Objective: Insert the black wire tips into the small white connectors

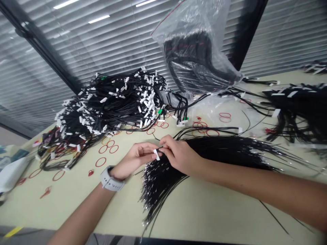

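Note:
Fingertips of my left hand (139,154) pinch a small white connector (156,154) in the middle of the view. Close beside it, my right hand (180,154) is closed on a thin black wire (160,148) whose end meets the connector. Whether the wire end sits inside the connector I cannot tell. Beneath both hands lies a thick bundle of loose black wires (163,180) with bare shiny tips. The bundle curves to the right, partly hidden under my right hand and forearm.
Behind on the left is a heap of black cables (112,102) with white connectors. A clear plastic bag (199,61) of black wires leans against the blinds. Red rubber bands (100,162) are scattered about the table (84,200). More dark wire bundles (301,105) lie at right.

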A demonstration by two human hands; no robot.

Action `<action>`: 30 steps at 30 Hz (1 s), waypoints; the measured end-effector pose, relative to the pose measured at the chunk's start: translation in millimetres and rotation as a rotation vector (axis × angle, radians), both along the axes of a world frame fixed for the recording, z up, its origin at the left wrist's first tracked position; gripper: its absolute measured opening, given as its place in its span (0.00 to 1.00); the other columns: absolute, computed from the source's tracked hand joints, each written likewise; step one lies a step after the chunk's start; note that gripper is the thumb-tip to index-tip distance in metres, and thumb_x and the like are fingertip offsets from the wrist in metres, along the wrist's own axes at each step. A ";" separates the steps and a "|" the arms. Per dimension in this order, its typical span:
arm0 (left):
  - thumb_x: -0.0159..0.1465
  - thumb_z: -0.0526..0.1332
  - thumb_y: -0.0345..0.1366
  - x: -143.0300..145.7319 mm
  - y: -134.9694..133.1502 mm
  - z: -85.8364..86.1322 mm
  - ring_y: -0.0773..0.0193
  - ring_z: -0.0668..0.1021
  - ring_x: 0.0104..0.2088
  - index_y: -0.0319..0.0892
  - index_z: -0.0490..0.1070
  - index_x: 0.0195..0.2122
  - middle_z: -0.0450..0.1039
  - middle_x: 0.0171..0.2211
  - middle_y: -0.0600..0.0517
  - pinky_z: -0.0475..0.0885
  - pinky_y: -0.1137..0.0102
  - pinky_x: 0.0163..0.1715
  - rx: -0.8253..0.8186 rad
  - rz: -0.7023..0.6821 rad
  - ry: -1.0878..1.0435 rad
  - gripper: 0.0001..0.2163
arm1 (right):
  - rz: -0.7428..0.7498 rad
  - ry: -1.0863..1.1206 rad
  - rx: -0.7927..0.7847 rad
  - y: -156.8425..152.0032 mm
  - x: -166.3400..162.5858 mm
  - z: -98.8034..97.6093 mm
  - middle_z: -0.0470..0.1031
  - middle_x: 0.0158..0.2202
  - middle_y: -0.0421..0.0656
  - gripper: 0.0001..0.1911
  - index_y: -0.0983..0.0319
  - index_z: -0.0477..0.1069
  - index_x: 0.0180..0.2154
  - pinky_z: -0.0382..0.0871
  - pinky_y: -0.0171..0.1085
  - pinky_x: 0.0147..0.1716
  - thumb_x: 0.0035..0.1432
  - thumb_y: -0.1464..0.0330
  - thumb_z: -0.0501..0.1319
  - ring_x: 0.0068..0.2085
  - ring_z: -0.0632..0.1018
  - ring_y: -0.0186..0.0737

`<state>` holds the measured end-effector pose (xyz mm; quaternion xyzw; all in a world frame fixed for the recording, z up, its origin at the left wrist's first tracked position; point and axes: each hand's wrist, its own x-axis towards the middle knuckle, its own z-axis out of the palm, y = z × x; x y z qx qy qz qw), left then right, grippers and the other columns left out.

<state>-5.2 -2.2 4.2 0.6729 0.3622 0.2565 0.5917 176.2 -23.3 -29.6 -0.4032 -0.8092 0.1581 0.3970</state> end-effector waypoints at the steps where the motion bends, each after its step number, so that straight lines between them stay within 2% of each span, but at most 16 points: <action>1: 0.57 0.62 0.29 -0.2 -0.1 -0.2 0.65 0.77 0.38 0.38 0.71 0.38 0.76 0.37 0.48 0.70 0.70 0.41 -0.005 0.004 -0.003 0.07 | 0.002 -0.016 0.008 -0.5 -0.1 0.3 0.69 0.26 0.39 0.06 0.63 0.59 0.39 0.59 0.31 0.25 0.60 0.72 0.47 0.25 0.69 0.32; 4: 0.57 0.63 0.28 0.0 0.2 -0.3 0.66 0.77 0.37 0.38 0.71 0.37 0.76 0.36 0.49 0.70 0.71 0.40 -0.026 0.019 -0.018 0.07 | 0.008 -0.019 0.017 -1.1 0.0 1.1 0.71 0.29 0.42 0.07 0.63 0.60 0.38 0.61 0.32 0.28 0.59 0.73 0.46 0.29 0.71 0.34; 9: 0.57 0.63 0.29 -0.4 2.3 -0.2 0.65 0.77 0.37 0.39 0.71 0.38 0.76 0.37 0.48 0.70 0.70 0.42 -0.018 0.029 -0.044 0.08 | -0.009 0.046 0.034 0.6 -0.6 0.8 0.71 0.30 0.41 0.06 0.63 0.61 0.38 0.62 0.33 0.31 0.60 0.73 0.48 0.32 0.72 0.34; 14: 0.56 0.63 0.30 -1.8 4.9 0.2 0.64 0.77 0.38 0.38 0.71 0.37 0.76 0.37 0.48 0.70 0.69 0.43 0.023 0.043 -0.026 0.08 | -0.009 0.018 0.102 2.5 -0.8 -1.5 0.70 0.32 0.42 0.07 0.63 0.61 0.39 0.63 0.33 0.32 0.61 0.74 0.48 0.33 0.71 0.34; 18: 0.55 0.63 0.29 -0.3 4.5 0.1 0.64 0.77 0.38 0.39 0.72 0.38 0.77 0.36 0.50 0.70 0.70 0.42 0.042 0.078 -0.010 0.08 | -0.047 -0.055 0.165 1.8 0.2 -2.4 0.68 0.32 0.43 0.06 0.64 0.63 0.34 0.62 0.34 0.32 0.61 0.73 0.49 0.32 0.70 0.34; 22: 0.56 0.62 0.26 1.2 2.8 -0.7 0.66 0.77 0.37 0.39 0.71 0.37 0.77 0.35 0.53 0.69 0.71 0.43 0.038 0.079 -0.013 0.08 | -0.086 -0.129 0.169 0.8 1.1 -2.9 0.67 0.31 0.43 0.07 0.64 0.64 0.32 0.62 0.35 0.32 0.60 0.71 0.50 0.32 0.69 0.34; 30: 0.56 0.62 0.26 -0.4 6.5 -5.4 0.67 0.77 0.36 0.39 0.70 0.38 0.77 0.34 0.52 0.69 0.70 0.43 0.041 0.065 -0.031 0.08 | -0.021 -0.125 0.164 2.8 1.1 -3.2 0.66 0.31 0.42 0.08 0.64 0.64 0.31 0.62 0.35 0.33 0.60 0.73 0.49 0.32 0.68 0.34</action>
